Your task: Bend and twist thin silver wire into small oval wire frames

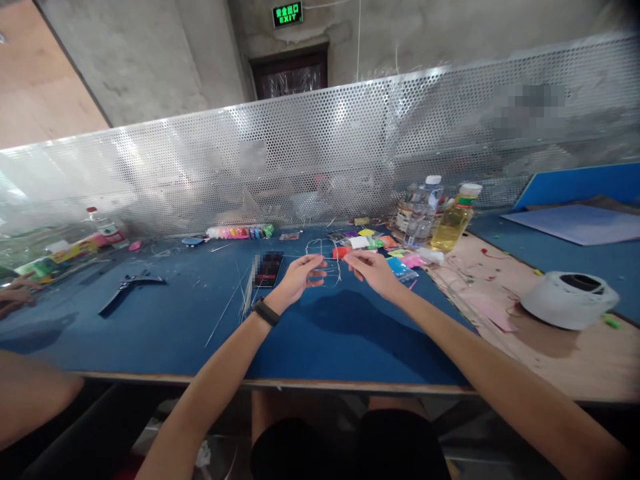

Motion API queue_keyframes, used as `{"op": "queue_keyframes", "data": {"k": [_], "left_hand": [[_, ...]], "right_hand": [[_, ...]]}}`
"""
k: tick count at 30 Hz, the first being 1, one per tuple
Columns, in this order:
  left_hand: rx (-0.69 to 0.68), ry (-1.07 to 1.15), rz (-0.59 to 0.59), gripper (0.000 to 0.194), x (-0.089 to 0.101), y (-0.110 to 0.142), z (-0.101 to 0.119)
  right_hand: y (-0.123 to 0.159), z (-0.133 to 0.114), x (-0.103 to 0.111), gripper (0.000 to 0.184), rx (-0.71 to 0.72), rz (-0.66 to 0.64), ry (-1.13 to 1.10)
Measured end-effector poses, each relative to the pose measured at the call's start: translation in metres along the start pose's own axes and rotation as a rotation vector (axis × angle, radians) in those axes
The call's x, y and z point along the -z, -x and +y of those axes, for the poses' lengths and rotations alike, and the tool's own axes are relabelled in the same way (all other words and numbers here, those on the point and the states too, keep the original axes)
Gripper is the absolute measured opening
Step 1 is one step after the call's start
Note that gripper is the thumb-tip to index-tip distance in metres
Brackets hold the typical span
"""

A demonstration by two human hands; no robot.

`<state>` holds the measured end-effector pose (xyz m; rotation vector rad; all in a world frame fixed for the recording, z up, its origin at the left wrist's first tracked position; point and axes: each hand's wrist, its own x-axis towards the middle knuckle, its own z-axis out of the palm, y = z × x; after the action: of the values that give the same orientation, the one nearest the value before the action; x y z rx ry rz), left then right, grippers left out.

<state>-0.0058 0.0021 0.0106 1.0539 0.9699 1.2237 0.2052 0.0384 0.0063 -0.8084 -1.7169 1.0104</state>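
Note:
Above the blue table mat (345,347), a small frame of thin, pale wire (339,261) spans the space between my hands. My left hand (299,279), with a dark band at the wrist, is closed and pinches the frame's left side. Thumb and fingertips of my right hand (373,268) are pressed together at the frame's right side, on what looks like its wire. The finest strands are too thin to follow. Just left of my left hand lies a black phone (273,267), with loose straight wires (247,297) beside it.
Pliers (131,285) lie on the left, near another person's hand (17,295). Small colourful packets (358,243) sit behind my right hand. A clear bottle (423,212), a bottle of yellow liquid (453,220) and a white roundish container (569,300) stand right. A perforated metal panel (320,143) closes the back.

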Motion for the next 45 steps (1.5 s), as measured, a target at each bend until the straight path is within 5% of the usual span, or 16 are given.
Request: {"op": "queue_keyframes", "data": {"k": [5,12,19,25,28,34,37,40,45], "left_hand": [[0.3,-0.178,-0.09,0.04,0.005,-0.001,-0.004],[0.356,-0.352,-0.18,0.039,0.018,-0.004,-0.008],[0.239,-0.458,-0.112,0.033,0.028,-0.013,-0.018],[0.058,-0.667,0.01,0.031,0.027,-0.014,-0.017],[-0.035,-0.802,-0.037,0.034,0.028,-0.012,-0.017],[-0.459,-0.939,0.238,0.032,0.026,-0.007,0.0],[-0.381,-0.778,0.105,0.045,0.026,-0.002,0.015],[-0.419,-0.868,-0.032,0.042,0.022,0.005,0.022],[-0.561,-1.205,0.033,0.031,0.006,0.013,0.017]], "right_hand": [[-0.009,0.01,0.028,0.038,0.001,-0.022,0.115],[-0.013,0.018,0.034,0.036,0.009,-0.006,0.072],[-0.014,0.018,0.03,0.039,-0.047,0.064,-0.146],[-0.009,0.014,0.021,0.042,-0.15,-0.077,-0.2],[-0.008,0.015,0.013,0.038,-0.137,-0.009,-0.242],[-0.008,0.016,0.01,0.036,-0.254,0.048,-0.36],[-0.008,0.014,0.011,0.032,-0.24,0.046,-0.348],[-0.008,0.01,0.01,0.03,-0.227,0.087,-0.347],[-0.004,0.003,0.005,0.028,-0.244,0.037,-0.372]]}}
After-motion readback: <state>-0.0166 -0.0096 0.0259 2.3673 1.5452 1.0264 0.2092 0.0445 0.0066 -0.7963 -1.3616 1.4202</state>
